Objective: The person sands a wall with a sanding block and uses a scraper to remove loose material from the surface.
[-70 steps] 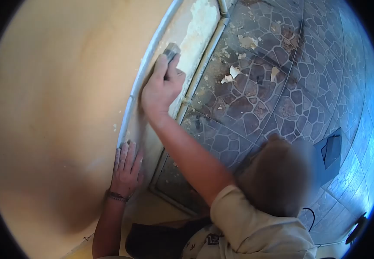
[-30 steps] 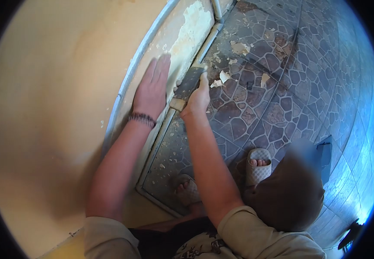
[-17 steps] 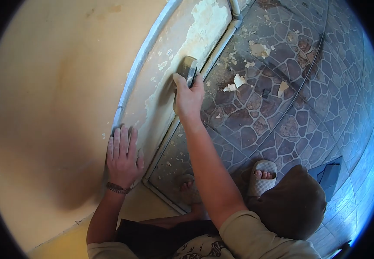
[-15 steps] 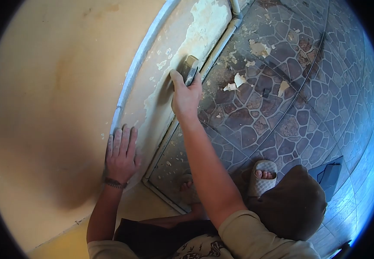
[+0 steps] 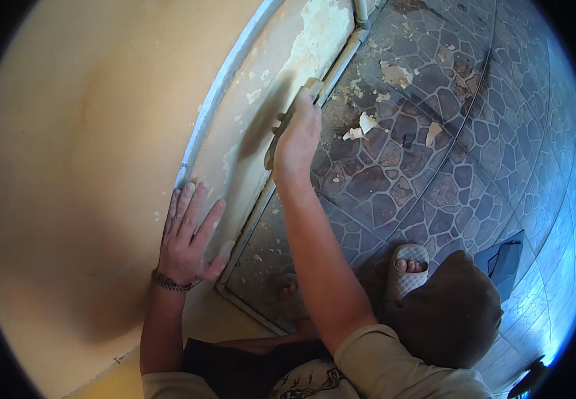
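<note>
My right hand [image 5: 299, 143] is wrapped around a long, flat, dusty block-shaped tool [image 5: 313, 84]; its underside is hidden. Several fingertips curl over the wall side of the block. It sits at the lower wall strip [image 5: 240, 110], near a patch of peeled paint [image 5: 318, 33], and casts a shadow there. My left hand [image 5: 185, 249] rests on the wall just below the grey raised line [image 5: 216, 93], fingers spread and thumb out, dust on the fingers. A dark bracelet [image 5: 171, 282] circles that wrist.
A pipe [image 5: 344, 60] runs along the foot of the wall and turns a corner near my left hand. Paint flakes [image 5: 366, 124] lie on the stone-patterned floor [image 5: 428, 159]. A sandalled foot [image 5: 408, 269] and a dark grey flat object [image 5: 504, 263] are at lower right.
My right hand has rolled over, turning the block so it lies lengthwise along the wall base. The left hand's fingers have spread, with the thumb moved outward.
</note>
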Demonstrator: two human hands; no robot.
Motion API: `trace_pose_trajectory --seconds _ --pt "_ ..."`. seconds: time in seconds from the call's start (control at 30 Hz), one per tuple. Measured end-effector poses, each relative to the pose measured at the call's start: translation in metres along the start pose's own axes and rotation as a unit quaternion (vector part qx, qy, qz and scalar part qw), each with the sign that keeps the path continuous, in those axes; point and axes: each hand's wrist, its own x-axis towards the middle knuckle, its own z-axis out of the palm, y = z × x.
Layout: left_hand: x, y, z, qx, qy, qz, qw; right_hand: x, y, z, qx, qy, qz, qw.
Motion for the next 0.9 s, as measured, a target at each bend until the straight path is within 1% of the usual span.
trace_pose_trajectory --seconds 0.03,0.1,0.17,0.2,0.3,0.33,0.43,0.47,0.5,0.57,0.6,0.63,0.7,0.73,0.77,0.8,0.87,0.9 --pt "0.001 0.002 -0.002 -0.014 0.005 -0.005 1.000 0.000 0.001 0.000 0.006 0.030 0.023 0.999" --pt "0.003 0.003 -0.002 -0.034 0.010 -0.008 0.999 -0.008 0.005 0.007 -0.143 0.007 -0.071 0.987" --pt "0.003 0.002 -0.003 -0.043 0.009 -0.006 0.999 -0.025 0.012 0.019 -0.287 -0.016 -0.160 0.945" --pt "0.002 0.001 -0.002 -0.045 0.013 -0.002 0.999 -0.038 0.020 0.028 -0.279 0.026 -0.256 0.925" --pt "0.000 -0.002 -0.003 -0.064 0.028 0.009 0.998 -0.070 0.010 0.026 -0.220 -0.014 -0.279 0.935" --pt "-0.003 -0.002 -0.004 -0.080 0.031 0.010 0.996 -0.073 0.015 0.029 -0.183 -0.001 -0.281 0.942" --pt "-0.010 -0.006 -0.001 -0.118 0.057 0.015 0.991 -0.021 0.011 0.041 -0.219 0.082 -0.336 0.912" --pt "-0.014 -0.006 0.002 -0.129 0.066 0.008 0.989 0.014 -0.022 0.051 -0.109 0.094 -0.249 0.958" --pt "-0.015 -0.004 0.004 -0.128 0.070 -0.001 0.989 0.061 -0.027 0.047 -0.109 0.081 -0.229 0.964" --pt "-0.010 -0.001 -0.003 -0.126 0.073 -0.010 0.989 0.042 -0.046 0.045 -0.152 0.028 -0.169 0.973" --pt "-0.004 -0.005 -0.001 -0.123 0.086 -0.003 0.989 0.003 -0.017 0.052 -0.267 0.123 -0.254 0.922" --pt "-0.008 -0.006 0.001 -0.121 0.097 0.001 0.988 -0.042 -0.014 0.054 -0.212 0.066 -0.239 0.945" --pt "-0.017 -0.003 0.000 -0.132 0.084 -0.003 0.988 -0.064 0.009 0.051 -0.171 0.055 -0.326 0.928" --pt "-0.020 -0.003 -0.001 -0.135 0.080 -0.007 0.988 -0.046 -0.003 0.052 -0.197 0.078 -0.263 0.941" --pt "-0.019 -0.005 0.000 -0.133 0.083 -0.008 0.988 -0.005 -0.026 0.058 -0.215 0.099 -0.206 0.950" --pt "-0.015 -0.005 0.003 -0.122 0.086 -0.008 0.989 0.050 -0.048 0.062 -0.105 0.139 -0.133 0.976" --pt "-0.012 -0.001 -0.002 -0.104 0.076 -0.012 0.992 0.043 -0.041 0.047 -0.164 0.101 -0.176 0.965" --pt "-0.014 -0.001 -0.004 -0.117 0.085 -0.009 0.989 0.045 -0.043 0.051 -0.183 0.072 -0.214 0.957"
